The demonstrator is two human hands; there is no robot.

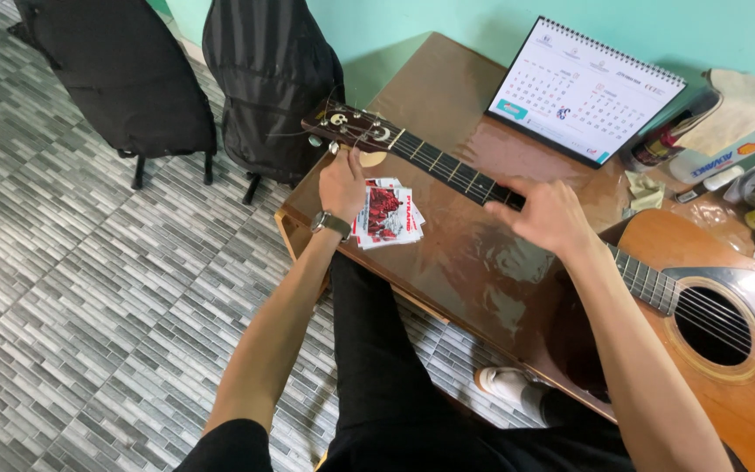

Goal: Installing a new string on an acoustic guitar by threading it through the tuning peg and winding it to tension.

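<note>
An acoustic guitar (727, 367) lies across a glossy brown table (474, 262), its dark neck (447, 166) pointing up-left to the headstock (347, 128). My left hand (342, 183), a watch on its wrist, reaches the underside of the headstock at the tuning pegs, fingers closed on one. My right hand (548, 214) rests over the neck's fretboard, fingers loosely spread above the strings, blurred. A small stack of red-and-white string packets (386, 214) lies on the table just right of my left wrist.
A white spiral desk calendar (583, 87) stands at the table's back. Clutter of tubes, cloth and packets (727, 149) fills the back right corner. Two black chairs (124, 79) stand on the grey tiled floor at left. My legs and a white shoe (504, 385) are below the table edge.
</note>
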